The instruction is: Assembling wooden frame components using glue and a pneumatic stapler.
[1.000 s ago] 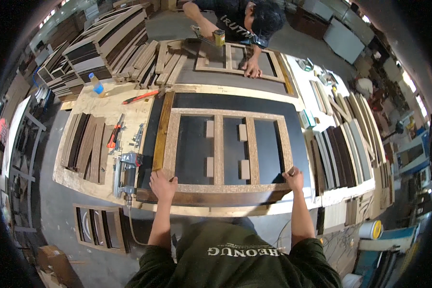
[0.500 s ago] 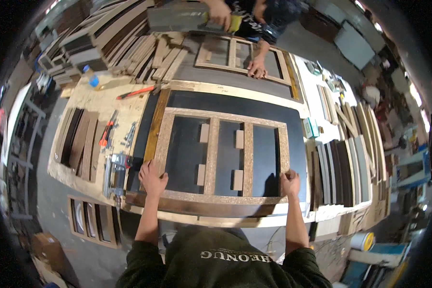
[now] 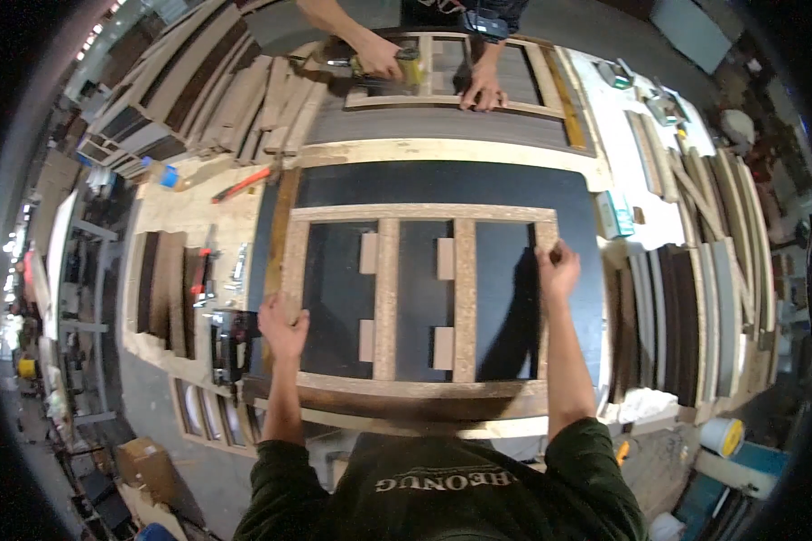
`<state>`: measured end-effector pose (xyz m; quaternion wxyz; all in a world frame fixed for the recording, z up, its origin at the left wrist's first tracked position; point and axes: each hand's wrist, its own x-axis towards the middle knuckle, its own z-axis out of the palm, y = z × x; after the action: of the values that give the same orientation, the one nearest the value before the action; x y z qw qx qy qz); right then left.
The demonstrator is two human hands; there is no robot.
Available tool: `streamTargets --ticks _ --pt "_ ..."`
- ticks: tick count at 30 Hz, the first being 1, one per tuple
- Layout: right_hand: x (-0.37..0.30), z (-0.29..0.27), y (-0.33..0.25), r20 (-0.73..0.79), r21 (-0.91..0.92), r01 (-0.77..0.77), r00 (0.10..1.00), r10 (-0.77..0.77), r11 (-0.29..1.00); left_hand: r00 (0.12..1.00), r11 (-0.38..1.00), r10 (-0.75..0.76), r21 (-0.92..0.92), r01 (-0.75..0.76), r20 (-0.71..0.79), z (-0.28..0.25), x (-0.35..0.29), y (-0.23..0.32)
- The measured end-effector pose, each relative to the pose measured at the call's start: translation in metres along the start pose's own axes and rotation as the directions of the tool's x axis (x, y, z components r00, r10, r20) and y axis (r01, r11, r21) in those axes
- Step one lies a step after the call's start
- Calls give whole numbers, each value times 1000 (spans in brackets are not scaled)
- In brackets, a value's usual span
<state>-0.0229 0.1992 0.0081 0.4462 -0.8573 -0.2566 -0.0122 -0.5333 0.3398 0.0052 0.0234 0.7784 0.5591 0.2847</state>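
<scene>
The left hand [image 3: 282, 326] lies on the left rail of the chipboard frame [image 3: 421, 298], fingers curled over its outer edge, and the right hand [image 3: 558, 270] pinches the upper end of the right rail. The frame rests flat on a dark panel [image 3: 442, 185] in the middle of the workbench [image 3: 189, 212]; whether either grip is firm I cannot tell.

The small blocks [image 3: 368, 253] beside the two upright bars look loose to me, so a tilt or a jerk of the frame could shake them out of place. With only two holds, one high and one low, the frame could also twist and strain its joints.

Just left of the left hand sits a nail gun [image 3: 232, 343], close enough for a sliding rail to knock. Red clamps [image 3: 241, 184] lie further up the bench. Stacked slats [image 3: 686, 307] crowd the right side. Across the bench another person's hands [image 3: 429, 68] work a tool on a second frame [image 3: 460, 72], which leaves little room to push forward.
</scene>
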Motion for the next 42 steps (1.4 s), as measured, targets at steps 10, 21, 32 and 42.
streamTargets --ticks 10,21,32,42 --pt "-35 -7 -33 17 -120 210 978 -210 970 999 995 -11 98 8 31 -12 -12 12" --pt "-288 49 -200 706 444 520 299 -642 730 997 991 4 -131 -13 -72 -79 -33 -62" --pt "-327 84 -246 898 235 718 97 -429 655 868 914 -399 50 403 297 -95 -25 -151" --pt "-325 92 -219 852 309 669 121 -510 676 573 563 -344 -326 760 744 -245 16 -145"
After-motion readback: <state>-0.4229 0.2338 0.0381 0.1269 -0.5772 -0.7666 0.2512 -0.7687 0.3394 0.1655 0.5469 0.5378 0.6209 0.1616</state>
